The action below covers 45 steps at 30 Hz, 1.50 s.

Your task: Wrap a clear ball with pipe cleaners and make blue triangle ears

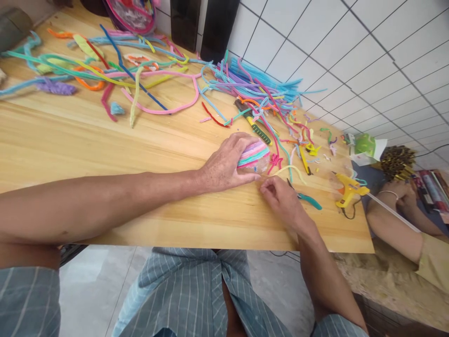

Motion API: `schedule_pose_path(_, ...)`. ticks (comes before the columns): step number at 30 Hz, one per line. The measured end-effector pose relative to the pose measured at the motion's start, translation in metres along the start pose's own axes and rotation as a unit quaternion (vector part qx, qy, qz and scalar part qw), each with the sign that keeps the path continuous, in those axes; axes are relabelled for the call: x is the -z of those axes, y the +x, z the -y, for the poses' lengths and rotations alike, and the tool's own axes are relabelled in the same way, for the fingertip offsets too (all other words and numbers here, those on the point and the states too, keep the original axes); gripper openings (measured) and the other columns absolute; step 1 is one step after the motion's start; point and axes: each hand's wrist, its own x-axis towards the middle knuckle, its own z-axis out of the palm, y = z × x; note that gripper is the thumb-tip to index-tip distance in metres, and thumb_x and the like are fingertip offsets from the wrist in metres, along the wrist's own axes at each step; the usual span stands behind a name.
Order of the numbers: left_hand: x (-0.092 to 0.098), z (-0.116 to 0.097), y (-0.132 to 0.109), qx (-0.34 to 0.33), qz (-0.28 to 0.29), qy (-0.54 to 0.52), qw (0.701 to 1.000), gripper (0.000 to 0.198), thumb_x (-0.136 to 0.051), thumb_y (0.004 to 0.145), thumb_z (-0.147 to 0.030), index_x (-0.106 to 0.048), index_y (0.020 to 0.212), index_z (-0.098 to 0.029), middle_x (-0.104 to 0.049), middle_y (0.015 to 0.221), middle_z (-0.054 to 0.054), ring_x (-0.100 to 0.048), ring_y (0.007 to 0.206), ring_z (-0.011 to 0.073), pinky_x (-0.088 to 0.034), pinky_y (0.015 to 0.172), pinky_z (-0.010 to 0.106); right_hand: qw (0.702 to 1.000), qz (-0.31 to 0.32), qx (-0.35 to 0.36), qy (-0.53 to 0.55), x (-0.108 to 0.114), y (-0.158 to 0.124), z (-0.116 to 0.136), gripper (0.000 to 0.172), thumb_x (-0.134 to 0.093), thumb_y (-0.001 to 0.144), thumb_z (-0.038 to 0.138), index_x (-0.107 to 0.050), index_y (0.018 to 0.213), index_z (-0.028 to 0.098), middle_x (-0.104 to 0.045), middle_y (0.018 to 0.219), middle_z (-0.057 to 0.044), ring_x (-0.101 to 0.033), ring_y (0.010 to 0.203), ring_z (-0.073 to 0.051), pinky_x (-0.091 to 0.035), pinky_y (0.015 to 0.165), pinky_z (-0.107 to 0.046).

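Observation:
My left hand [231, 161] is wrapped over a rounded, partly clear piece [253, 155] striped with pink, purple and teal pipe cleaners, resting at the table surface. Fingers and thumb curve round its left side and hide part of it. Just to the right, my right hand [280, 199] is closed in a pinch close to the left thumb's tip. What it pinches, if anything, is too small to make out. A pale yellow pipe cleaner [291, 167] arcs behind the right hand. Teal-handled pliers [309, 201] lie beside that hand's knuckles.
Beyond my hands lie green-and-black-handled pliers [258, 130], a heap of pipe cleaners [252, 84] and a yellow cutter [304, 160]. A yellow glue gun [351, 188] stands near the right end of the wooden table [157, 140]. Another person's arm [393, 224] is at the far right.

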Motion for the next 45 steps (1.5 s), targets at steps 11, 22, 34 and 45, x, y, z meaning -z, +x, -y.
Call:
schedule_pose_path(11,0.0,0.0,-0.001,0.0,-0.001,-0.004,1.0,0.079,-0.086,0.086,-0.042,-0.05,0.153,-0.021,-0.057,0.153,0.02,-0.053,0.148,0.0377,-0.047,0.126,0.057,0.955,-0.218,0.05,0.196,0.024,0.016,0.038,0.015,-0.08,0.089,0.019,-0.069,0.095,0.027,-0.073,0.088,0.001,-0.066,0.075,-0.015,-0.055,0.071,-0.031)
schedule_pose_path(22,0.0,-0.002,0.0,0.005,0.002,-0.005,1.0,0.079,-0.086,0.085,-0.04,-0.049,0.153,-0.024,-0.057,0.154,0.018,-0.054,0.149,0.0365,-0.047,0.126,0.058,0.967,-0.194,0.092,0.141,0.02,0.05,0.06,0.014,-0.08,0.089,0.019,-0.071,0.097,0.027,-0.07,0.085,0.003,-0.062,0.073,-0.015,-0.051,0.067,-0.033)
schedule_pose_path(34,0.0,-0.004,0.0,0.011,0.004,-0.006,1.0,0.078,-0.085,0.085,-0.04,-0.05,0.153,-0.023,-0.057,0.155,0.019,-0.054,0.149,0.0365,-0.047,0.127,0.058,0.971,-0.199,0.089,0.099,0.018,0.051,0.064,0.01,-0.076,0.088,0.018,-0.07,0.091,0.026,-0.07,0.081,0.004,-0.058,0.067,-0.013,-0.049,0.064,-0.031)
schedule_pose_path(45,0.001,-0.005,0.001,0.028,0.013,-0.012,0.999,0.082,-0.088,0.083,-0.04,-0.051,0.154,-0.026,-0.057,0.157,0.018,-0.053,0.151,0.0376,-0.046,0.128,0.06,0.975,-0.189,0.074,0.091,0.02,0.052,0.064,0.008,-0.077,0.089,0.025,-0.07,0.091,0.027,-0.07,0.081,0.003,-0.056,0.065,-0.014,-0.049,0.062,-0.032)
